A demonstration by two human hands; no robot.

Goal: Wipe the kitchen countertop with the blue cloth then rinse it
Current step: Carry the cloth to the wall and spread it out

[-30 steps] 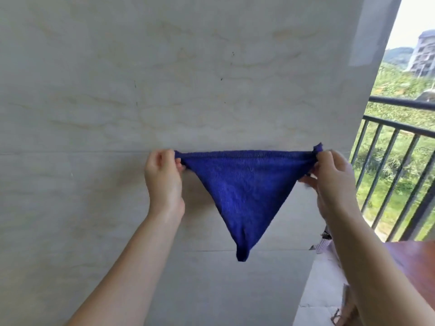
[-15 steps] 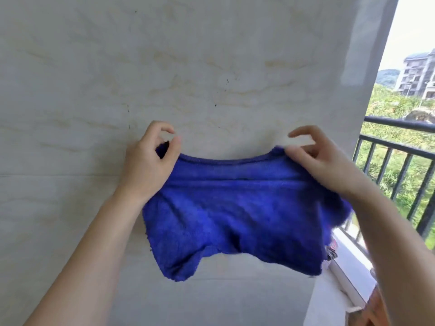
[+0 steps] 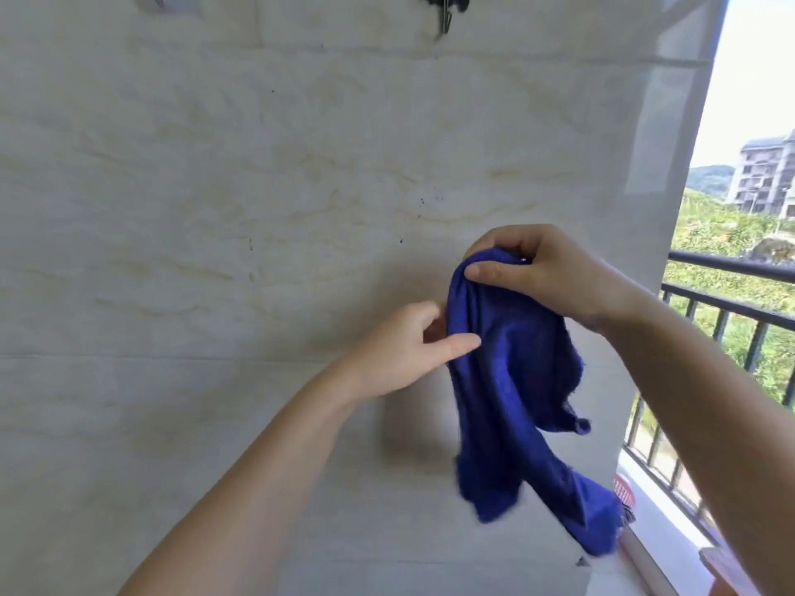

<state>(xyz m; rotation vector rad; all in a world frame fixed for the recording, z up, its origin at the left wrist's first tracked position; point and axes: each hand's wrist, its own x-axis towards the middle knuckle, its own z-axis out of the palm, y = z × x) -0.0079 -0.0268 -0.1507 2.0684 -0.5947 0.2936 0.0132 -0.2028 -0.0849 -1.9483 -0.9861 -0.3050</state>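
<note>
In front of the tiled wall (image 3: 215, 251), the right hand (image 3: 546, 277) pinches the top of the hanging blue cloth (image 3: 507, 402) while the left hand (image 3: 404, 354) pinches its left edge between thumb and fingers.

Blue cloth (image 3: 507, 380): deep blue terry, bunched at its top edge and hanging limp in loose folds, lower ends trailing down and to the right, frayed at the rim. Held up in the air before a pale marbled wall.

Veined marble wall (image 3: 215, 208), black balcony railing (image 3: 731, 268), bright daylight outside.
</note>
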